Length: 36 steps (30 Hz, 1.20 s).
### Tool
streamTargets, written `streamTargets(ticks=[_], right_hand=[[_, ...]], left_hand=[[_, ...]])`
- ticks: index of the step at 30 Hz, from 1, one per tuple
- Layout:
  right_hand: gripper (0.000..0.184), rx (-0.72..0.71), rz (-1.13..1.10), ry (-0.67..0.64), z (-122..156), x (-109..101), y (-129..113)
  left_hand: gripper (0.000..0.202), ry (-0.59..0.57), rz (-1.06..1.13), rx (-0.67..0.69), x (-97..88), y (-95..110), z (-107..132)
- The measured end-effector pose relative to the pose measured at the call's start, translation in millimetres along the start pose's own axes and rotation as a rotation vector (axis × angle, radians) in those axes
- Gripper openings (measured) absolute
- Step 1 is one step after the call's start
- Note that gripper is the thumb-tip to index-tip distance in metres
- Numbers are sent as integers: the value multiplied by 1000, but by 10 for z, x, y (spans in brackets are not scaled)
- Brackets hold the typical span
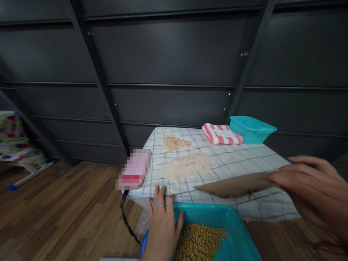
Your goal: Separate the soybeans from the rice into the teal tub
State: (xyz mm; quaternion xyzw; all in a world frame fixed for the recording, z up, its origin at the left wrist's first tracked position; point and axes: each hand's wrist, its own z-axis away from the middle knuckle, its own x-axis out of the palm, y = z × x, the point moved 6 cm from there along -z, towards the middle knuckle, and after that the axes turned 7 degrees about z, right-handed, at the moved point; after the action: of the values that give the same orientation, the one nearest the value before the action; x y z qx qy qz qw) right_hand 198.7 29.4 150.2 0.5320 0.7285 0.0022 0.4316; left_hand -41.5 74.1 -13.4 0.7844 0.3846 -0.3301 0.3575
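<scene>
My left hand point(162, 224) grips the far left corner of a teal bin point(239, 239) half filled with tan beans point(199, 242), its fingers curled over the rim against the table edge. My right hand point(310, 190) is closed on the end of a flat brown piece of cardboard point(231, 185), which reaches left over the white checked tablecloth point(244, 159). Beyond the cardboard lie a pile of white rice point(187, 165) and a smaller pile of yellowish grains point(175, 143).
A pink-and-white striped cloth point(221, 133) and a second teal bin point(251, 129) stand at the table's far right. A pink blurred object point(134, 169) with a black strap point(126, 217) hangs at the left edge. Dark metal wall panels behind, wooden floor, a spotted cloth point(11, 137) far left.
</scene>
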Motion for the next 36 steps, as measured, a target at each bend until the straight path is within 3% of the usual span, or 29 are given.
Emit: streamTargets(ticks=[3, 9, 36], right_hand=[[32, -76, 140, -3, 51, 76, 91], [33, -83, 277, -2, -6, 223, 142], [29, -57, 155, -75, 110, 197, 87]], left_hand=[[24, 50, 10, -9, -15, 40, -5], [22, 68, -27, 26, -2, 106, -15], [22, 65, -19, 38, 13, 120, -22]])
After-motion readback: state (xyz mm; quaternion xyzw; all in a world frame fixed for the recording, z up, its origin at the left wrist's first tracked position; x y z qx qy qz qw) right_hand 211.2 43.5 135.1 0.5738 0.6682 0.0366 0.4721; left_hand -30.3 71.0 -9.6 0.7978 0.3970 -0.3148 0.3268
